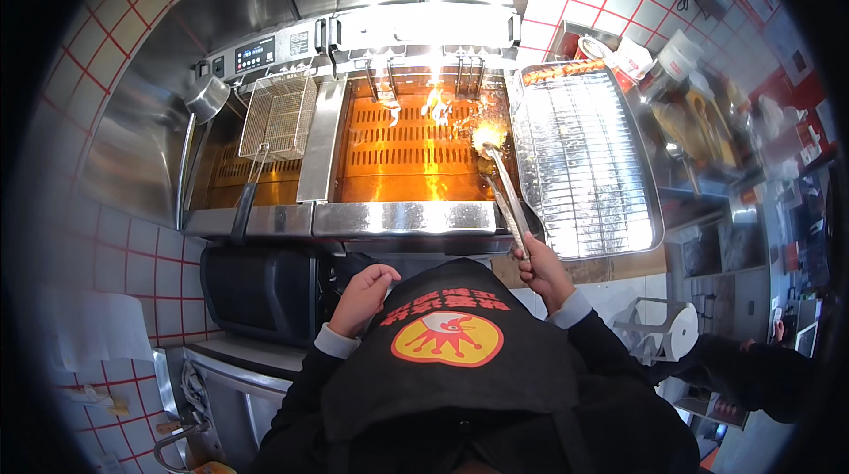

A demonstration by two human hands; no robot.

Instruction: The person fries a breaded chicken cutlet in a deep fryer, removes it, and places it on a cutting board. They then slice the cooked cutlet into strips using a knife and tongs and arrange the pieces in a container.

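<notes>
My right hand (544,268) grips a pair of metal tongs (507,189) near the handle end. They reach over the right side of an oil-filled fryer vat (404,172). At their tips a glaring, golden piece of food (489,134) sits in bubbling oil; glare hides whether it is pinched. My left hand (363,300) is loosely curled in front of the dark apron (424,401), with nothing visible in it. To the right of the vat a wire rack in a metal tray (584,169) carries a row of reddish skewered food (564,71) along its far edge.
A wire fry basket (278,116) with a black handle hangs over the left vat (259,175). Beside it is a long-handled metal pot (207,99). Containers and utensils (696,116) crowd the right counter. At lower right, another person's dark sleeve (749,368) shows.
</notes>
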